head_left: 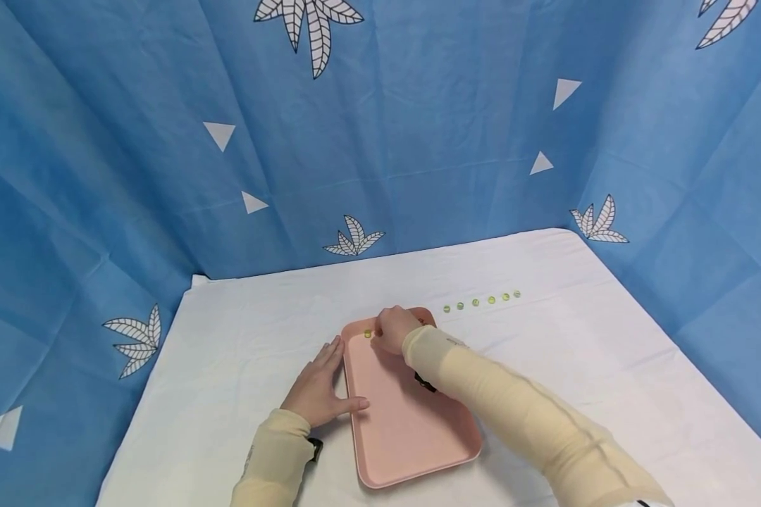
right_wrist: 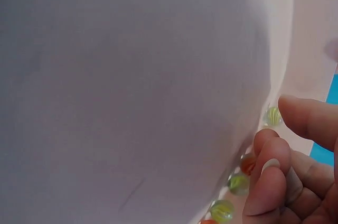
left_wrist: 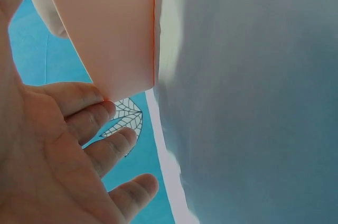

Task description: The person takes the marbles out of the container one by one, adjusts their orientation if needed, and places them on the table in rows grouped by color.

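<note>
The right hand (head_left: 396, 329) hangs over the far end of the shallow pink plastic tray (head_left: 412, 429), its fingers (right_wrist: 272, 179) curled in toward the palm; the right wrist view shows small green-and-yellow glass marbles (right_wrist: 237, 183) lying just beside the fingertips on the tray floor, but whether any one is actually pinched I cannot tell. One yellow-green marble (head_left: 367, 334) sits on the tray just to the left of the knuckles. The left hand (head_left: 322, 387) lies flat on the white cloth-covered table (head_left: 241, 331), fingers straight, thumb resting against the tray's near-left rim — steadying it. Well beyond the right fingertips, a row of loose green marbles (head_left: 482, 301) waits on the cloth. The likely trouble is rolling: the tray floor is smooth, so a careless release or a nudge from the left thumb could send marbles running to the near end — or scatter those already gathered.
</note>
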Motion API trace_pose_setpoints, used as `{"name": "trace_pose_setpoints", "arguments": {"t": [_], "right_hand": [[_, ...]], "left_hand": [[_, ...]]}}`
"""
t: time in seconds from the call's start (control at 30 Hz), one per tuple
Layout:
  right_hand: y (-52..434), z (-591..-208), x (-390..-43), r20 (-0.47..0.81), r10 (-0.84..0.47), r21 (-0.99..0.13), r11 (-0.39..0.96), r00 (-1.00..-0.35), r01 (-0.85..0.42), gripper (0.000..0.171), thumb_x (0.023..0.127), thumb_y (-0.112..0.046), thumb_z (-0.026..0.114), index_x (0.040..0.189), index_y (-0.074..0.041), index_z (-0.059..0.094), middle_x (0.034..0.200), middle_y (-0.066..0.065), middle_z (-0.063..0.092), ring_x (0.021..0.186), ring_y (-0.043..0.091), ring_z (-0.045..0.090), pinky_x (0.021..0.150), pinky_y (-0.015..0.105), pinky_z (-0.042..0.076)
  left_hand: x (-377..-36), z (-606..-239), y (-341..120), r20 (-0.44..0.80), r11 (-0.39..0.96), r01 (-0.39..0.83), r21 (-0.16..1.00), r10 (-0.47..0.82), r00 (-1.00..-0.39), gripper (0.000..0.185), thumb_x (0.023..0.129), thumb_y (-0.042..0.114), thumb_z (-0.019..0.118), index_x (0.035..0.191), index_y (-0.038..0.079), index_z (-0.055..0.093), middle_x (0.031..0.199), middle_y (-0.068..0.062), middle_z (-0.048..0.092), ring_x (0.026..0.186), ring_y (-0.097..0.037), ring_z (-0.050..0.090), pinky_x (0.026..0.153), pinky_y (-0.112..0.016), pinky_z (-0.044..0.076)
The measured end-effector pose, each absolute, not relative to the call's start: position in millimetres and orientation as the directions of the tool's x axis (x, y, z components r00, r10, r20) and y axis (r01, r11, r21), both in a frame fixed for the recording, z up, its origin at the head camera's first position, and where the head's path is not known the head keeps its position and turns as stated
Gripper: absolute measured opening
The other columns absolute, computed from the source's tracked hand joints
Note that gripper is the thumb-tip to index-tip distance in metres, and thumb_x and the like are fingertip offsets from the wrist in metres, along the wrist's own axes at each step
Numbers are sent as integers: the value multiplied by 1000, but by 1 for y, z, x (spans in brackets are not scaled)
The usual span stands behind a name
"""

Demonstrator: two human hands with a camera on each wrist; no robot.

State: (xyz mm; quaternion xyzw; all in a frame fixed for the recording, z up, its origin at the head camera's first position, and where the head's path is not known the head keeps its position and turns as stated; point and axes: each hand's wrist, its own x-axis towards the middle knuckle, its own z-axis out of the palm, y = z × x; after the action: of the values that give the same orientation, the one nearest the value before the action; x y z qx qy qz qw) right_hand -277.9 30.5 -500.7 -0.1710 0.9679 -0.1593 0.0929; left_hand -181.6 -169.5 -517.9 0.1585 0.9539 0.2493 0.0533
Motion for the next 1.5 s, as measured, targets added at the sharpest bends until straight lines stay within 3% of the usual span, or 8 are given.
{"name": "trace_pose_setpoints", "arguments": {"t": [0.23, 0.5, 0.63, 0.8, 1.0, 1.17, 1.37, 1.5], "right_hand": [[25, -502, -277, -124, -366, -373, 879, -922, -299, 15, 86, -29, 71, 81, -15, 73, 73, -4, 66, 69, 11, 59, 66, 27, 52], [16, -503, -276, -120, -341, -357, 891, -932, -280, 27, 89, -31, 68, 66, -17, 63, 57, -5, 56, 53, 11, 52, 55, 26, 47], [9, -504, -275, -126, -342, -357, 892, -931, -279, 24, 89, -31, 67, 71, -15, 66, 59, -2, 60, 53, 11, 53, 55, 26, 49], [0, -505, -272, -114, -351, -329, 896, -929, -297, 20, 89, -33, 68, 89, -14, 72, 78, -1, 68, 64, 8, 58, 60, 25, 51], [-9, -504, -270, -119, -366, -334, 890, -923, -310, 21, 90, -32, 68, 107, -22, 73, 95, -2, 71, 76, 6, 60, 69, 23, 52], [-14, -502, -269, -98, -409, -342, 870, -907, -355, 17, 92, -27, 66, 107, -28, 74, 99, -7, 71, 87, 5, 62, 81, 22, 52], [-15, -501, -270, -74, -467, -328, 846, -881, -420, 15, 92, -25, 64, 102, -29, 75, 90, -9, 69, 76, 5, 57, 71, 21, 49], [-11, -496, -270, -90, -459, -374, 838, -884, -397, 16, 92, -25, 64, 102, -27, 75, 95, -9, 70, 81, 5, 61, 74, 22, 51]], "left_hand": [[-181, -514, -168, -30, 819, 276, 503, 335, -942, 122, 62, 66, 79, 154, 11, 20, 160, -1, 16, 145, -29, 18, 114, -50, 24], [-181, -512, -167, -29, 808, 275, 522, 338, -941, 122, 62, 64, 80, 154, 11, 20, 160, -1, 16, 145, -29, 18, 115, -47, 24], [-181, -512, -167, -19, 804, 286, 521, 346, -938, 122, 62, 64, 80, 153, 9, 22, 160, -4, 18, 145, -30, 19, 115, -47, 25], [-180, -512, -167, -23, 807, 278, 521, 339, -941, 122, 62, 64, 80, 153, 9, 22, 159, -5, 20, 145, -30, 19, 115, -48, 25], [-179, -514, -168, -30, 809, 265, 526, 329, -944, 122, 61, 65, 80, 154, 10, 22, 159, -3, 19, 145, -29, 18, 116, -47, 23], [-179, -514, -168, -19, 803, 280, 527, 340, -940, 122, 62, 64, 80, 154, 10, 20, 159, -4, 19, 145, -29, 19, 116, -46, 23], [-180, -514, -169, -3, 793, 297, 532, 353, -936, 122, 63, 63, 81, 154, 10, 20, 159, -6, 19, 145, -29, 20, 116, -45, 23], [-180, -514, -169, -12, 796, 293, 530, 352, -936, 122, 62, 64, 80, 154, 10, 20, 159, -5, 18, 145, -29, 19, 115, -46, 23]]}}
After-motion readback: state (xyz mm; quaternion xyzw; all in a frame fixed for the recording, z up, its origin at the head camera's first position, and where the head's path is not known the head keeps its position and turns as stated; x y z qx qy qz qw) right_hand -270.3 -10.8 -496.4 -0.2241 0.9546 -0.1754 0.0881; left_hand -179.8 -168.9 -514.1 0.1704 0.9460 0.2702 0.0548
